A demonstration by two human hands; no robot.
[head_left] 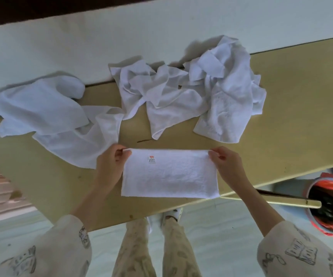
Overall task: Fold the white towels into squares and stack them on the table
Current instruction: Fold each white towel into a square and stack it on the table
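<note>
The left hand [111,166] pinches the far left corner of a folded towel [169,174] between thumb and curled fingers. The right hand [226,163] pinches the far right corner the same way. The towel lies flat as a rectangle at the table's [291,108] near edge, a small label [152,158] showing near its far left corner. Crumpled towels [191,92] lie along the far edge, more loose ones [47,114] toward the left end. A red-lined bin [330,204] stands below the table's right end.
</note>
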